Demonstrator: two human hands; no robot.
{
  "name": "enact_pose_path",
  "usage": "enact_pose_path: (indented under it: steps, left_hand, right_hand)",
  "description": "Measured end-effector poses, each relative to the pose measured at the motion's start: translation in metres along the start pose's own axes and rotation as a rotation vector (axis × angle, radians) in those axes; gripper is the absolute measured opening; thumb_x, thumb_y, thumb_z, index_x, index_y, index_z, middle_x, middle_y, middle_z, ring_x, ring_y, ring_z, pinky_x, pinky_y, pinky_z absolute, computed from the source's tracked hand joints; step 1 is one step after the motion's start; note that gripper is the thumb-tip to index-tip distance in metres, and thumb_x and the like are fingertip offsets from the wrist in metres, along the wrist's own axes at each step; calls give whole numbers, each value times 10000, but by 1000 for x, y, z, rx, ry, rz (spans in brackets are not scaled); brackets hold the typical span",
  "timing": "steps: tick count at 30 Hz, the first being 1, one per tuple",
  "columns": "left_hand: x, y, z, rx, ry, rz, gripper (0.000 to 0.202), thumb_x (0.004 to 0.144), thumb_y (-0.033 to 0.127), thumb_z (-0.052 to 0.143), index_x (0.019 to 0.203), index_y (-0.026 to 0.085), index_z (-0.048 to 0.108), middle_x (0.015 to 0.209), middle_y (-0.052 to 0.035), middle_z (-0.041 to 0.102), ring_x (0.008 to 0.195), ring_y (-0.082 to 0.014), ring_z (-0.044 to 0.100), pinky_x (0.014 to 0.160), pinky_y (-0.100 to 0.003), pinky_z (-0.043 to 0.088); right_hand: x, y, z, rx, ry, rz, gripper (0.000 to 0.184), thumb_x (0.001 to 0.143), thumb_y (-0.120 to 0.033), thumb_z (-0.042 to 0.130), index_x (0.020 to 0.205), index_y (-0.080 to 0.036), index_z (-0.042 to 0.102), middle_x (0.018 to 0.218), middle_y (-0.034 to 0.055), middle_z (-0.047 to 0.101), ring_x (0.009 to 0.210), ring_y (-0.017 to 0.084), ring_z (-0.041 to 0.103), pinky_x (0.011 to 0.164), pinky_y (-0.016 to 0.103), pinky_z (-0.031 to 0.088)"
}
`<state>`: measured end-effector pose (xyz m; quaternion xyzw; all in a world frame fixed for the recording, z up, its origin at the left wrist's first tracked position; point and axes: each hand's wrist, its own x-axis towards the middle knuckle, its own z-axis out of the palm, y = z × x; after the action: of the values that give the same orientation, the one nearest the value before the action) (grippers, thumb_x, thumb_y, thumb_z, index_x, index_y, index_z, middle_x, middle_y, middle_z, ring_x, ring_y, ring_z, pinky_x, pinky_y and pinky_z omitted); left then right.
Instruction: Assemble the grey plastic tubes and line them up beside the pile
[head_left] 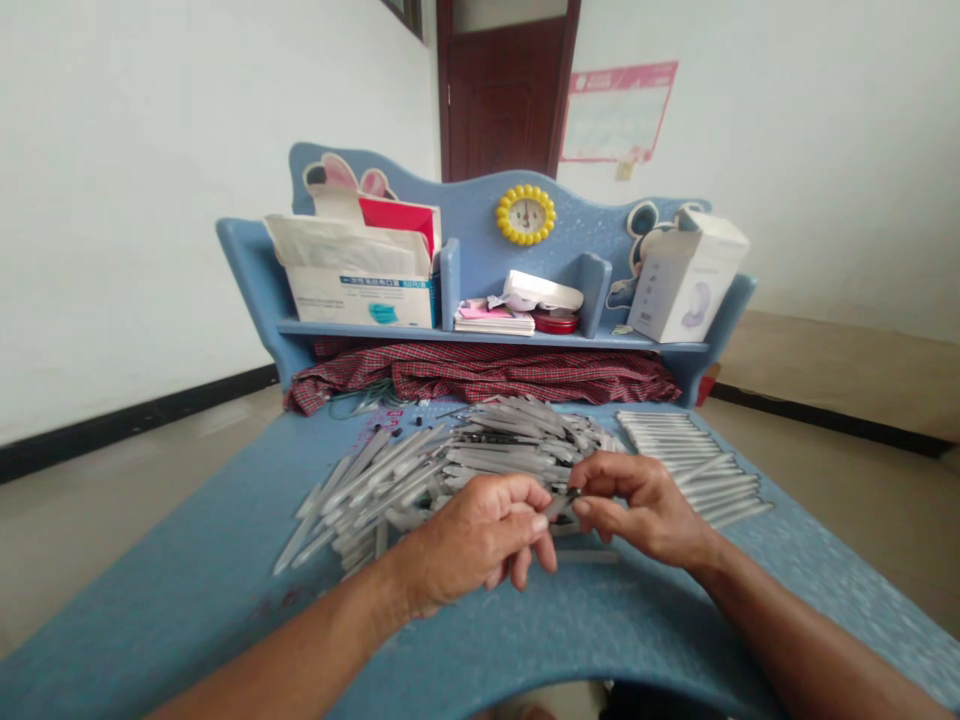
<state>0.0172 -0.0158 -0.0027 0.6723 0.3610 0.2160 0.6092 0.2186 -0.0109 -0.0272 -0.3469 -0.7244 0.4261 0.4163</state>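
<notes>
In the head view, my left hand (491, 530) is closed round a pale translucent tube, of which only the end (556, 508) shows between the fingers. My right hand (637, 505) pinches a small dark piece (574, 494) at that end; whether the two are joined I cannot tell. Just beyond my fingers is a heap of similar grey-white, pen-like tubes (517, 430). More tubes lie loosely to the left (382, 490), and a row of tubes (686, 460) lies side by side at the right.
Behind the heap, a red checked cloth (480, 370) is bunched under the blue desk's shelf (360, 330). A mask box (360, 295), papers (491, 322), a red tin (556, 323) and a white box (690, 280) stand on it. Small black pieces (397, 431) lie left of the heap.
</notes>
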Motion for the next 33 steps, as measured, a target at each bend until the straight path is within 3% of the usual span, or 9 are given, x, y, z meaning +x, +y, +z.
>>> enact_pose_path:
  steps: [7,13,16,20,25,27,30,33]
  left_hand:
    - [-3,4,-1,213,-18,40,116,812,239,455,819,153,533,623,25,601,449,-60,437,449,-190,318]
    - [-4,5,0,325,2,37,121,802,251,454,844,168,531,702,12,623,521,-93,512,503,-214,372]
    - [-4,5,0,339,17,52,124,799,243,444,839,166,532,703,8,622,519,-94,511,508,-217,380]
    - [-3,5,0,334,47,63,137,791,223,433,864,167,536,699,9,622,513,-96,509,507,-221,381]
    - [-3,5,1,354,40,62,118,790,212,428,830,164,527,699,10,608,521,-97,507,504,-221,377]
    - [-3,6,1,356,49,62,122,790,209,425,841,163,526,707,8,609,523,-96,504,507,-222,380]
    - [-3,6,2,357,58,54,124,786,205,423,851,161,521,706,8,607,522,-98,502,505,-224,380]
    - [-3,6,2,373,50,50,116,781,199,421,832,162,519,698,11,601,520,-97,502,505,-224,378]
  right_hand:
    - [-1,-1,-7,-160,-123,-29,221,811,-339,567,740,-130,587,571,5,549,457,74,471,428,185,385]
    - [0,3,-8,-165,-240,73,396,850,-429,479,593,-134,545,491,-13,491,405,57,437,395,165,346]
    - [0,5,-9,-144,-221,94,404,848,-464,463,644,-131,565,506,-7,512,402,60,450,386,163,344]
    - [0,3,-8,-44,-155,92,318,792,-451,561,859,-141,584,584,-6,555,437,73,478,405,175,379]
    - [0,3,-7,-151,-168,86,420,846,-470,464,608,-133,545,493,8,534,389,71,476,376,173,353]
    - [0,4,-8,-147,-158,98,428,855,-481,439,631,-134,551,491,4,534,383,71,476,373,171,353]
    - [0,3,-8,-68,-122,110,322,796,-462,550,800,-141,573,549,-6,564,410,77,493,393,177,386]
    - [0,3,-7,-86,-146,127,357,807,-470,529,677,-138,557,514,3,554,390,76,482,375,175,368]
